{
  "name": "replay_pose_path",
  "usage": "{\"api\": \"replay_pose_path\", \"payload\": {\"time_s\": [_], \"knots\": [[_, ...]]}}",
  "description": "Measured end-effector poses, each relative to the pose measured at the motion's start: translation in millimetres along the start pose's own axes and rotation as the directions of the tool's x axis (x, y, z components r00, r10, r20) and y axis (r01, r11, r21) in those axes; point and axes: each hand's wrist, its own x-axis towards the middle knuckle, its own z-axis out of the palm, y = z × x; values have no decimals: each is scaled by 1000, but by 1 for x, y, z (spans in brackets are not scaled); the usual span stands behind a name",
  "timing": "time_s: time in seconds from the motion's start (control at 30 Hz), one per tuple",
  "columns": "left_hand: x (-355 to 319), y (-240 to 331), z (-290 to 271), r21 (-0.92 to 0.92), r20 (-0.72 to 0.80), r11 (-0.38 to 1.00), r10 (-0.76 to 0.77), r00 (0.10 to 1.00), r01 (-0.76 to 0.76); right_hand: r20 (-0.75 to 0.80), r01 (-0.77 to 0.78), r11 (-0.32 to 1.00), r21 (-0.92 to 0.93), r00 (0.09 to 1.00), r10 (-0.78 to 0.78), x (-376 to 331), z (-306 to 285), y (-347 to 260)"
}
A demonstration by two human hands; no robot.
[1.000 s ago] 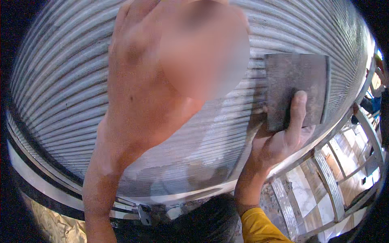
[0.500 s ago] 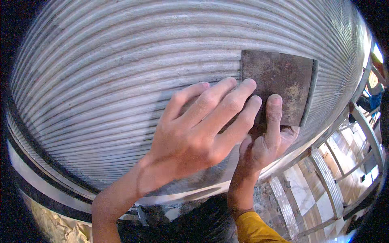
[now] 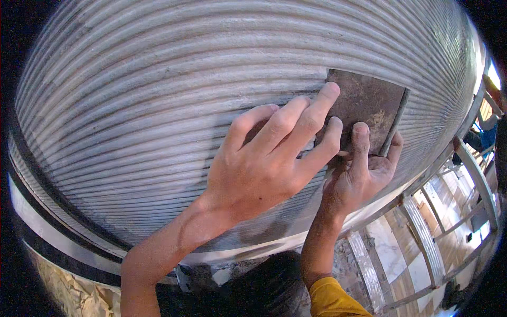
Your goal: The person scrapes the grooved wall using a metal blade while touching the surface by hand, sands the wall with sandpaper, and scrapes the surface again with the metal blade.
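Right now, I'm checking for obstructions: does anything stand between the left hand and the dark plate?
Nothing visible does: the left hand reaches the dark plate at its left edge, while the right hand holds its lower edge.

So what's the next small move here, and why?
I'd probably steady the dark plate with the left hand: its index fingertip overlaps the plate's left edge in view, though firm contact is hard to judge, while the right hand holds the lower part, thumb across the face, over the ridged surface.
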Motion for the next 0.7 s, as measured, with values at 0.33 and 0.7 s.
{"api": "replay_pose_path", "payload": {"time_s": [0.33, 0.7], "knots": [[-1, 1, 0, -12, 4, 1000, -5, 1000, 5, 40, 20, 1000, -22, 999, -19, 1, -2, 0], [-2, 0, -5, -85, 30, 996, -19, 999, 21, 50, -17, 1000, -15, 999, 18, 0, -2, -2]]}}
